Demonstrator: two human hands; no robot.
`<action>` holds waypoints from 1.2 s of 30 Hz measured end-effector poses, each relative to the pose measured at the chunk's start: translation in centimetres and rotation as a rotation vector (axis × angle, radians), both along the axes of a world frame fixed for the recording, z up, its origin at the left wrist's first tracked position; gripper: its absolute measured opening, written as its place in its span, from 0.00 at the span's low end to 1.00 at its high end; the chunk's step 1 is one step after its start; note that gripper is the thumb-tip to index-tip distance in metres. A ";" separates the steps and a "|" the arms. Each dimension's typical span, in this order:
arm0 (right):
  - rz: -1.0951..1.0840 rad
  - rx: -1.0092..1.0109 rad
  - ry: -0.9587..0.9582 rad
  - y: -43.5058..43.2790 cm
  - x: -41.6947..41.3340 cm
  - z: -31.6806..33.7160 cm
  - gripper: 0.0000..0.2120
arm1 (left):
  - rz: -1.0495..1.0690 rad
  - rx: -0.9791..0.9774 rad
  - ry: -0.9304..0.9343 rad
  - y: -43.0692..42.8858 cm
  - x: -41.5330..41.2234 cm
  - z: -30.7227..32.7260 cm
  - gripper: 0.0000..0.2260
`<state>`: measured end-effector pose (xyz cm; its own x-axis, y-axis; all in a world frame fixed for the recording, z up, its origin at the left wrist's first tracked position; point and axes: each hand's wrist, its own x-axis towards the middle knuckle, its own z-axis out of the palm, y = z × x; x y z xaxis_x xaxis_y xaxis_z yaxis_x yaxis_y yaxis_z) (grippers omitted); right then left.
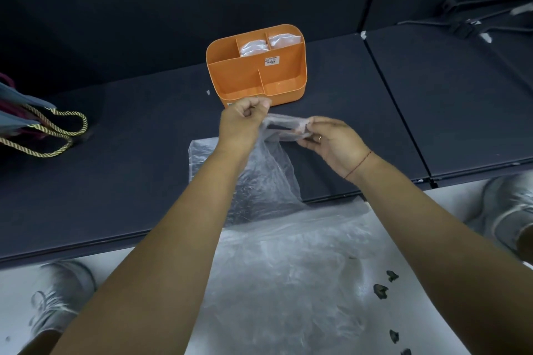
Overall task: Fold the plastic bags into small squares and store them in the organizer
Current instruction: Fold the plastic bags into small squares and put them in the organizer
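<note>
Fingers of the left hand are being curled tight, with an upper edge of a clear thin plastic bag being pinched between thumb and forefinger. Just to its right, the bag's bunched handle loop is being gripped by the narrowly closed fingertips of the right hand, on which a ring is being worn, with a thin red thread bracelet at the wrist. The bag is being held up above a dark matte table, its film being draped down over the table's front edge toward the person's lap; whether the lower sheet belongs to the same bag cannot be told. Just beyond the hands, an orange plastic organizer with rounded corners is being kept upright on the table, a small white sticker being displayed on an inner divider. Two folded clear bags are being stored in its two rear compartments on the right side. Well apart at the left edge, a grey-blue tote bag with gold twisted rope handles is being rested on the table. Black hangers are being kept at the far right. Pale shoes are being worn on the white floor below.
</note>
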<state>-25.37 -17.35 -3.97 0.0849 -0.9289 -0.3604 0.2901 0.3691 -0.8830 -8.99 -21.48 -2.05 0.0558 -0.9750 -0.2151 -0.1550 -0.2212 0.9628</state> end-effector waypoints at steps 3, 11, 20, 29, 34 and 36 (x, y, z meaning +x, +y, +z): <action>0.091 0.072 -0.014 0.1 0.2 -0.3 0.15 | 0.025 -0.016 -0.045 -0.6 0.2 -0.6 0.04; 0.120 0.109 -0.011 -0.2 -0.5 -0.6 0.14 | 0.009 -0.073 -0.312 0.6 0.9 -3.0 0.13; 0.094 0.157 -0.043 -0.5 -3.8 -0.6 0.14 | -0.248 0.041 -1.039 6.1 5.6 -8.5 0.38; 0.345 0.175 0.506 -1.5 -7.0 0.9 0.06 | -0.219 0.113 -1.109 5.5 6.4 -8.4 0.41; 0.060 0.112 0.561 -1.5 -7.5 -0.4 0.08 | -0.188 0.142 -1.125 5.5 6.3 -8.3 0.40; -0.057 0.099 0.580 -1.6 -7.0 -1.4 0.09 | -0.164 0.173 -1.130 5.4 6.0 -8.3 0.38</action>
